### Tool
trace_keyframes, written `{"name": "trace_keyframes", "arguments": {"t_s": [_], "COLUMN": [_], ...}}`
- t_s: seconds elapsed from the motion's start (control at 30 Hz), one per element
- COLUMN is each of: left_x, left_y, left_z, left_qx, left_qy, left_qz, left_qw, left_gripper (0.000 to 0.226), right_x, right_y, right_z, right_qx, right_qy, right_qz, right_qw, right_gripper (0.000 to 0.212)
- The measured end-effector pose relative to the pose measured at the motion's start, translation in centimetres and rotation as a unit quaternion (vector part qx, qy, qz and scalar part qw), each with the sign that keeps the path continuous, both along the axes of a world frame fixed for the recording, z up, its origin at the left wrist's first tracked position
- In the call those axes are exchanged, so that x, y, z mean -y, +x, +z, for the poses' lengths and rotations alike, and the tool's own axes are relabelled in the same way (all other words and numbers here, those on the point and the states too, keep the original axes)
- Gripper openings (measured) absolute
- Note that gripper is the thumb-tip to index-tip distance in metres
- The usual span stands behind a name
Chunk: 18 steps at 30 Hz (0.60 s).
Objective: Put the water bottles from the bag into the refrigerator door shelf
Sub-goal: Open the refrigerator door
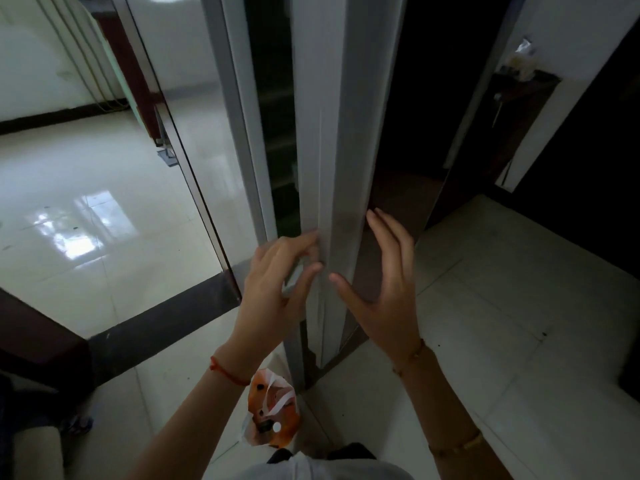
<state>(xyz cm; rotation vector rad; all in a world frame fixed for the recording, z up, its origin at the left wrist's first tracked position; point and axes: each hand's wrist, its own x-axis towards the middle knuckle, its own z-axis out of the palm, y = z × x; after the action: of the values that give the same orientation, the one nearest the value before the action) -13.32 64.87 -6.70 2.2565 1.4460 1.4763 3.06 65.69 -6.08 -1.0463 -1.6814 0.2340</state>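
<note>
A tall grey refrigerator stands right in front of me, its two door edges (329, 140) meeting in the middle with a dark gap to their left. My left hand (277, 282) curls its fingers around the left door's edge at about waist height. My right hand (384, 271) is spread flat, fingers apart, against the right door's edge and dark side panel. An orange and white plastic bag (273, 410) lies on the floor at the refrigerator's foot, below my left wrist. A white bottle cap (277, 427) shows in the bag's opening. The door shelf is hidden.
Glossy pale floor tiles (86, 216) stretch to the left, crossed by a dark threshold strip (156, 327). A dark wooden piece (34, 341) sits at the lower left. On the right is a dark doorway with a small table (519, 84) beyond.
</note>
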Motion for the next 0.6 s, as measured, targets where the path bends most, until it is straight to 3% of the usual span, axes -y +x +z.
{"name": "trace_keyframes", "arguments": {"t_s": [0.17,0.4,0.6], "left_x": [-0.4,0.7,2.2], "left_y": [2.5,7.8,13.6], "left_z": [0.5,0.9,1.0], "left_qx": [-0.047,-0.051,-0.036], "left_qy": [0.166,0.249,0.252], "left_qz": [0.026,-0.029,-0.091], "left_qw": [0.985,0.967,0.963], "left_gripper": [0.018,0.023,0.016], "right_x": [2.1,4.7,7.7], "right_y": [2.6,7.4,12.9], "right_z": [-0.1,0.1,0.3], "right_qx": [-0.003,0.021,0.02], "right_qy": [-0.011,0.015,0.004], "right_qz": [-0.041,-0.106,-0.146], "right_qw": [0.999,0.994,0.989], "right_gripper": [0.078,0.075,0.074]}}
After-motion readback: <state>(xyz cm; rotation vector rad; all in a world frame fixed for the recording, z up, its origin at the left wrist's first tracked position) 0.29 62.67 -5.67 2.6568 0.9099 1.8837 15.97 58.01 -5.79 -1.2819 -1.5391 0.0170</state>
